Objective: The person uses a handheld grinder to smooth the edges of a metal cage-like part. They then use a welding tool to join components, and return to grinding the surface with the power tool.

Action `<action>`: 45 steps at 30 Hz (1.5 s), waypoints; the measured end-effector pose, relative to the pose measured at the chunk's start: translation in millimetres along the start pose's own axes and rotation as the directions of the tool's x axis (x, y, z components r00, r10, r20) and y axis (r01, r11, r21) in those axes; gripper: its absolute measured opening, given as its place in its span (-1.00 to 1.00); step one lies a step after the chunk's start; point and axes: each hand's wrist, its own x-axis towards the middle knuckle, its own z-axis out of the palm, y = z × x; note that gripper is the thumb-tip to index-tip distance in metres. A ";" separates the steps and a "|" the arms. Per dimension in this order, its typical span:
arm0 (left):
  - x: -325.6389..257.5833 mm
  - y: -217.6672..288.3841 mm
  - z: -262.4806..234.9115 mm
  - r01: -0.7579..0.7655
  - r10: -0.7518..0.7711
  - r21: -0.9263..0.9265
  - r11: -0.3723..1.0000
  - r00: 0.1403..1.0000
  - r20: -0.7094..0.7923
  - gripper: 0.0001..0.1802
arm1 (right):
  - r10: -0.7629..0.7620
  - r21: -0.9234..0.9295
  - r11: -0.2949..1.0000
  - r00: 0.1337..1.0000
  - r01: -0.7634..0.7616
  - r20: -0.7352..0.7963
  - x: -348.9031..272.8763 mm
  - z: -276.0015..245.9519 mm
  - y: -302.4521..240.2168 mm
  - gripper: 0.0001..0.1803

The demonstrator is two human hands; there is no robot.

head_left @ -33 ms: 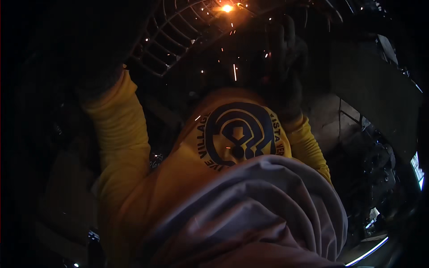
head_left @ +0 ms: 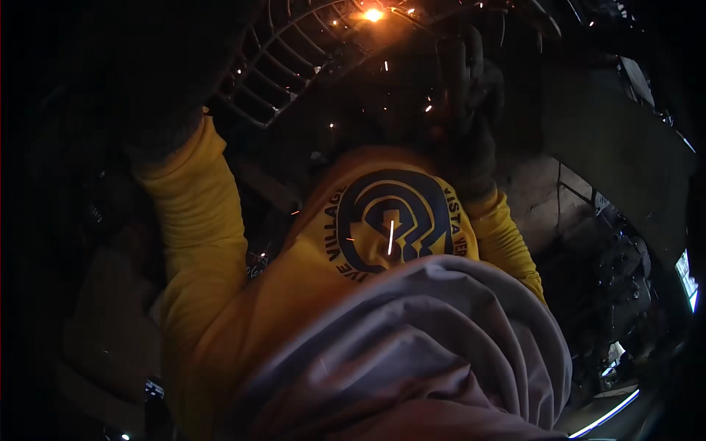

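A bright orange glow (head_left: 373,15) burns at the top edge, at the side of a curved metal wire grille (head_left: 283,62), and throws off sparks. My right hand (head_left: 471,84), in a dark glove, is just right of and below the glow. Its fingers look curled, and what they hold is lost in the dark. My left hand (head_left: 165,95), also in a dark glove, is left of the grille. Deep shadow hides its fingers, and I cannot see whether it touches the grille. Yellow sleeves (head_left: 195,198) cover both my forearms.
A grey cloth (head_left: 441,331) lies in folds over the front of my yellow shirt. On the right stands a large dark flat panel (head_left: 618,140). A bright light strip (head_left: 603,414) shows at the lower right. Much of the surroundings is too dark to make out.
The sparks have shifted, with one streak now in front of my shirt. Both arms and the grille keep nearly the same places.
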 end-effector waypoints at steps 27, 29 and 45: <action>2.9 -17.0 6.4 -0.047 0.052 -0.110 0.993 0.998 0.040 -0.57 | 0.320 0.233 0.919 0.947 -0.317 0.028 0.2 -7.2 -14.5 -0.23; 8.3 -13.1 -3.5 0.008 -0.004 -0.034 0.999 0.993 0.118 -0.58 | 0.300 0.199 0.933 0.953 -0.301 0.033 0.4 -7.3 -14.4 -0.23; 2.0 -21.7 7.5 -0.142 0.140 0.037 0.989 0.989 0.049 -0.72 | 0.399 0.079 0.915 0.915 -0.395 -0.053 -8.4 -29.4 -28.5 -0.38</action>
